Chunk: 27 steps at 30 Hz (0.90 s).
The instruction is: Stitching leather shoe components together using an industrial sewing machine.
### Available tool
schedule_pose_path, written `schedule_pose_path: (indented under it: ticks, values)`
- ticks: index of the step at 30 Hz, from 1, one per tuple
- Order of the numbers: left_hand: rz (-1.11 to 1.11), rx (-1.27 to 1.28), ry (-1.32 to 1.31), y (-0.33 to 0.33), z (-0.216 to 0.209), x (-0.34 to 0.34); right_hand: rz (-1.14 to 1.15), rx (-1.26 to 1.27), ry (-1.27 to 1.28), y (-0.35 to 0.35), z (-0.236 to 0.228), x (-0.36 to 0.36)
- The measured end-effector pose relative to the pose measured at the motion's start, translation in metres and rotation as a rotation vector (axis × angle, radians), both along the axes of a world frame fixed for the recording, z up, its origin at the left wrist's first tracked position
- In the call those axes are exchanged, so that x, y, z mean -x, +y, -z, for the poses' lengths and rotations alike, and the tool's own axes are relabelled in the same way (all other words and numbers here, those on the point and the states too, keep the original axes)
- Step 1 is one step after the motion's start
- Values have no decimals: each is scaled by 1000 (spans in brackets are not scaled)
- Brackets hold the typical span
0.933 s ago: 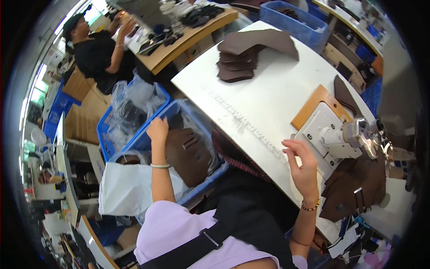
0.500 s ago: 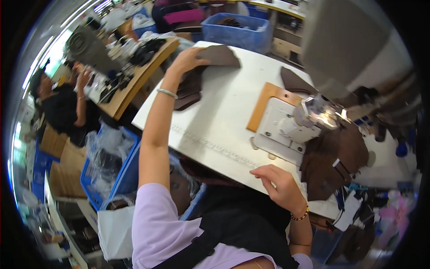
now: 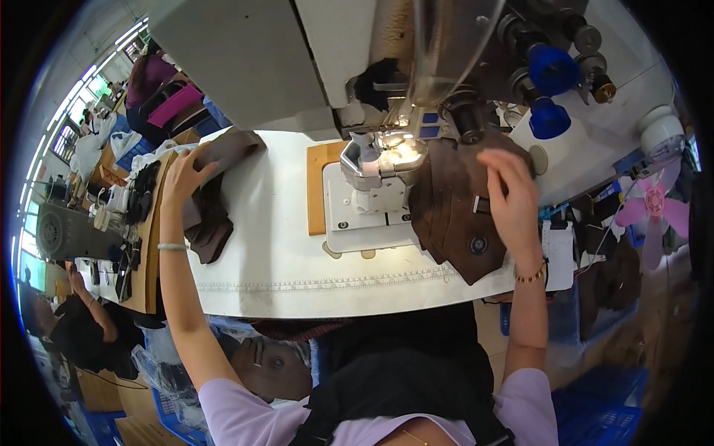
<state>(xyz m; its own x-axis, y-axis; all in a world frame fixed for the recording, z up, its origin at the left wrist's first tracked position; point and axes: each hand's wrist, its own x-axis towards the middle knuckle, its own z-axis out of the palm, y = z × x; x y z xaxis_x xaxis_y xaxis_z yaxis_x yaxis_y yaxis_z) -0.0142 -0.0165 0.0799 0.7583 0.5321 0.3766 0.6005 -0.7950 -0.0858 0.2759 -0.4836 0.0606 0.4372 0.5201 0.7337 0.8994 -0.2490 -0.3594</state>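
My left hand is at the left end of the white sewing table, its thumb and fingers closed on the edge of a dark brown material piece. More brown pieces lie just below that one. My right hand, fingers loosely bent and thumb apart, is over a stack of brown pieces to the right of the needle area; whether it touches them I cannot tell. A round dark fitting and a small pale strip show on the stack. Between my hands stands the sewing machine head, its lamp lit.
The machine's large grey body overhangs the table's far side. Blue-capped knobs and a pink fan are at the right. A co-worker sits at the far left. Below the table edge is a blue crate with plastic bags.
My view has swung to the right. My right hand has moved from the table's front edge to over the right-hand stack. My left hand remains at the brown pieces on the left.
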Motion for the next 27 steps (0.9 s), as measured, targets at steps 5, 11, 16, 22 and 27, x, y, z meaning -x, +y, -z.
schedule_pose_path:
  ticks: [5, 11, 16, 22, 27]
  values:
    - [83, 161, -168, -101, -8, -14, 262, 224, -144, 26, -3, -51]
    - [199, 265, 228, -193, 57, -32, 157, 802, 230, 60, -33, -102]
    - [178, 348, 203, -187, 71, -27, -6, 999, 449, 72, -32, -132]
    - [132, 452, 14, -154, 79, -48, 143, 681, 63, 66, -33, -106]
    - [126, 685, -79, -140, 84, -88, 236, 460, 224, 30, -64, -54]
